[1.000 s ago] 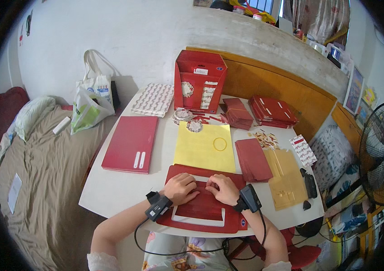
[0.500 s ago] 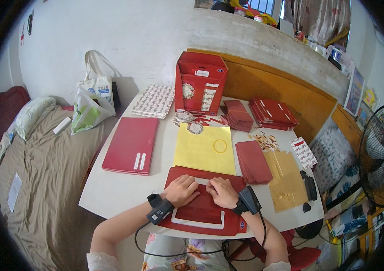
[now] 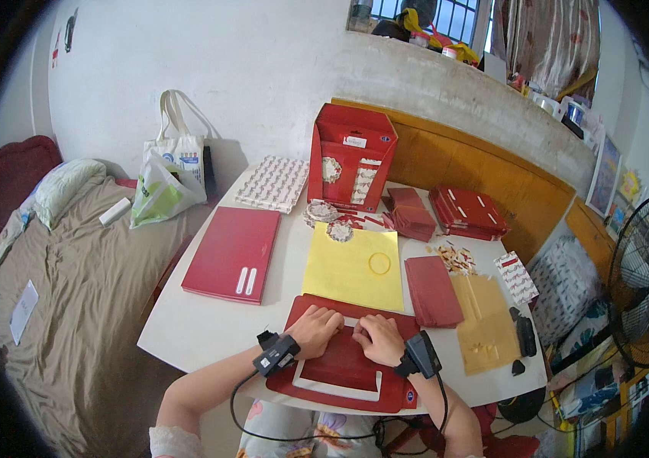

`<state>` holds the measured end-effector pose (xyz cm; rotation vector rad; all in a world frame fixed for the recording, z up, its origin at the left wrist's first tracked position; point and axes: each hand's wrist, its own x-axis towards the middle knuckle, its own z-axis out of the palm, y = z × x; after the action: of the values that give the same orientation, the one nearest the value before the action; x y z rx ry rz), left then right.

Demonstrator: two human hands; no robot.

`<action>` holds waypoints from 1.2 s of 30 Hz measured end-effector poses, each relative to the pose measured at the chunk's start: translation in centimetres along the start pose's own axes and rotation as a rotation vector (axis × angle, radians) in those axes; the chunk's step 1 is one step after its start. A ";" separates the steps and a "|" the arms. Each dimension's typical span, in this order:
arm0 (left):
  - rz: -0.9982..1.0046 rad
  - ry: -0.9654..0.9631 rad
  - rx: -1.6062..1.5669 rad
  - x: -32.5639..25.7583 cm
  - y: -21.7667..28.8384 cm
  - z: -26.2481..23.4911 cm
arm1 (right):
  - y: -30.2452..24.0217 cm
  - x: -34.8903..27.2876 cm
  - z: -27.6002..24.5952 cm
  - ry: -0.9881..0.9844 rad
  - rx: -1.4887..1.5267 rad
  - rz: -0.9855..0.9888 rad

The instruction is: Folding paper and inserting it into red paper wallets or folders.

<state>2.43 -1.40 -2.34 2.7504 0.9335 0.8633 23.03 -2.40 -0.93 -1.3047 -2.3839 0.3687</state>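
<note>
A flat red card sheet [image 3: 396, 374] with rounded edges lies before me at the near table edge. On it sits a smaller dark red panel [image 3: 340, 369], bordered by a white frame strip [image 3: 337, 389]. My left hand [image 3: 315, 333] rests at the panel's far left corner with its fingers curled together. My right hand [image 3: 380, 340] is at the far right corner, its fingers bent and pinched at the white strip. What lies under the fingertips is hidden. Just beyond the hands lies a yellow sheet [image 3: 347, 267] with a ring outline and a round patterned cutout [image 3: 340, 232].
Red folders [image 3: 229, 252] lie left, patterned sheets [image 3: 272, 183] behind them. A red display box [image 3: 353, 156] stands at the back. Right are red card stacks [image 3: 433, 291], a red pile [image 3: 468, 212], scattered scraps [image 3: 456, 259], a tan sheet [image 3: 485, 320] and a fan [image 3: 645, 275].
The whole view has shifted slightly, with the scene lower in the picture. Both hands remain at the panel's far edge, the fingers more curled and the right hand's fingertips drawn together.
</note>
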 end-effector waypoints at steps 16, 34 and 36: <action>0.222 0.134 0.118 0.1 -0.7 -0.2 | 0.4 0.4 0.2 0.100 0.156 0.014; 0.139 0.057 0.060 -0.2 -0.4 -1.1 | 1.4 0.8 1.1 0.188 0.029 -0.081; 0.136 0.051 0.068 -0.1 -0.2 -1.4 | 1.6 0.9 1.3 0.191 0.006 -0.101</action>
<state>1.47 -1.39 -1.25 2.8913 0.8065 0.9444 23.21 -0.86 -2.51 -1.1561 -2.2753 0.2122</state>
